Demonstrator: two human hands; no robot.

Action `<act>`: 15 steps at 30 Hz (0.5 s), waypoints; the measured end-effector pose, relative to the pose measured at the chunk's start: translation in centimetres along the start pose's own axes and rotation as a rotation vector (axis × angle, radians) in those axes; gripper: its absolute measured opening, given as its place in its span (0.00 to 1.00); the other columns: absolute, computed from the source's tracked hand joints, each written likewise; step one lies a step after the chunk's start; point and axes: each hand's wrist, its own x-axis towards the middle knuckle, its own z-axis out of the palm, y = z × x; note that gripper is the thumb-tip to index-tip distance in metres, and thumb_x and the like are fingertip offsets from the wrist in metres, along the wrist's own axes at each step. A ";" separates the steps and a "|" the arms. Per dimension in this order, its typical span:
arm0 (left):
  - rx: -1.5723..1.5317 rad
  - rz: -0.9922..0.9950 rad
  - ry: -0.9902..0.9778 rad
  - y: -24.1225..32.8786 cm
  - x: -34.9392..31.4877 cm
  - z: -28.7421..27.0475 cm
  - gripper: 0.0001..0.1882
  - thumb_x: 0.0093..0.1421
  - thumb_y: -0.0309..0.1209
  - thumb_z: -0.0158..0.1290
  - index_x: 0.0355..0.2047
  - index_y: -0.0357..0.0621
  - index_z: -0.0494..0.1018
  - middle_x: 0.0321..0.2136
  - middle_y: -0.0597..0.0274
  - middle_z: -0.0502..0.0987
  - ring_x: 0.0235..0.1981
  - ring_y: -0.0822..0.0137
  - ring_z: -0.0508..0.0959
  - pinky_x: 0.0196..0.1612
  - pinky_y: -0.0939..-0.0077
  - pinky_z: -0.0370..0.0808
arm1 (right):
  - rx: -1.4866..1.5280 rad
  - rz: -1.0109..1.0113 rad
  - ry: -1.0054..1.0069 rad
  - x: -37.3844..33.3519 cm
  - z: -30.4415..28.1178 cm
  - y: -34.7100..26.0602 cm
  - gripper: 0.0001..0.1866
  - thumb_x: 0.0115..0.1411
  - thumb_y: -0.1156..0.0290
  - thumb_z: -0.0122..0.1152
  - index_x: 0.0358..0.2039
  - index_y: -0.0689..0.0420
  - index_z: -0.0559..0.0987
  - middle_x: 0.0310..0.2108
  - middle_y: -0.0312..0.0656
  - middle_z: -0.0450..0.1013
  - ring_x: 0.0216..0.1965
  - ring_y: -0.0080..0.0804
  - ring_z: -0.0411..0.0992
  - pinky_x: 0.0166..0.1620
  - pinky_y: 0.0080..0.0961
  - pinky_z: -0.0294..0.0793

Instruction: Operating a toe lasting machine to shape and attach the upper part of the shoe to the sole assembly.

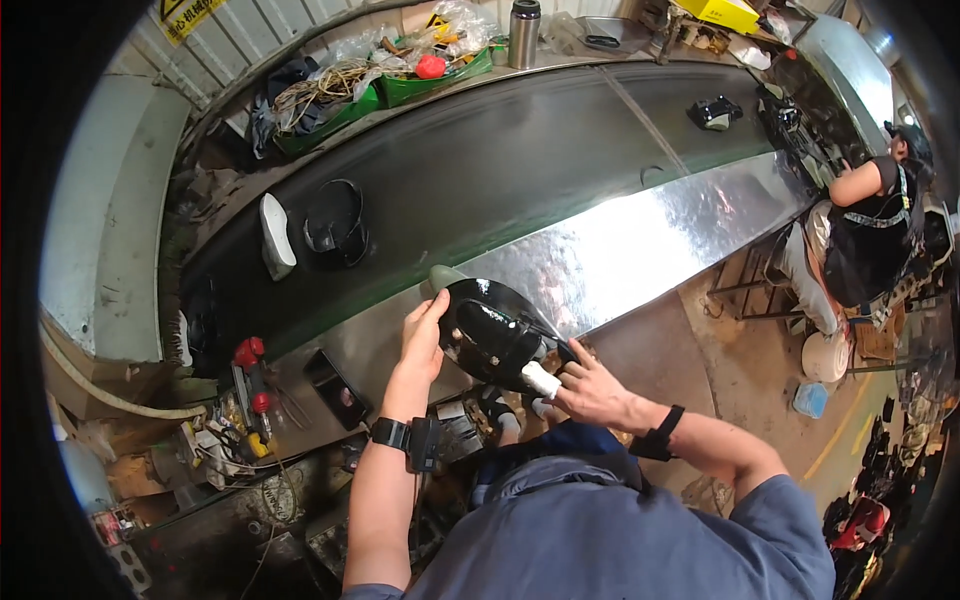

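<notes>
Above the near edge of the metal ledge, I hold up a glossy black rounded piece (490,325), shaped like a shoe upper. A pale green tip (446,276) sticks out at its upper left. My left hand (425,335) grips its left side, thumb and fingers closed on the rim. At its lower right, my right hand (595,388) is closed around a white rounded piece (541,380), with the index finger stretched toward the black rim. A slim dark strip (560,345) lies by that fingertip; whether it belongs to the hand-held thing I cannot tell.
Across the dark belt (480,160) lie a white shoe-shaped piece (277,238), a black curved piece (337,225) and a black shoe (716,113). A phone (336,388) and red power tool (255,378) rest at left. Another person (870,220) sits at far right.
</notes>
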 end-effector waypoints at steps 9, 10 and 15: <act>0.707 0.469 0.587 -0.7 9.4 -1.5 0.16 0.59 0.40 0.64 0.37 0.38 0.84 0.37 0.52 0.82 0.41 0.51 0.81 0.48 0.59 0.74 | 0.442 0.187 0.490 4.2 4.0 0.8 0.34 0.42 0.73 0.81 0.50 0.62 0.76 0.56 0.53 0.64 0.55 0.57 0.66 0.61 0.44 0.67; 0.704 0.464 0.582 -0.7 9.3 -0.1 0.16 0.59 0.40 0.64 0.37 0.38 0.84 0.37 0.52 0.82 0.41 0.51 0.81 0.48 0.59 0.74 | 0.654 0.338 0.493 4.3 4.2 1.0 0.46 0.43 0.70 0.83 0.62 0.62 0.68 0.64 0.54 0.60 0.63 0.53 0.62 0.65 0.40 0.63; 0.757 0.450 0.692 -2.2 7.8 0.2 0.18 0.62 0.42 0.61 0.38 0.37 0.83 0.41 0.54 0.83 0.43 0.58 0.82 0.48 0.63 0.75 | 0.942 0.352 0.476 4.9 6.0 1.6 0.60 0.47 0.67 0.82 0.72 0.65 0.51 0.73 0.53 0.51 0.72 0.38 0.52 0.70 0.32 0.55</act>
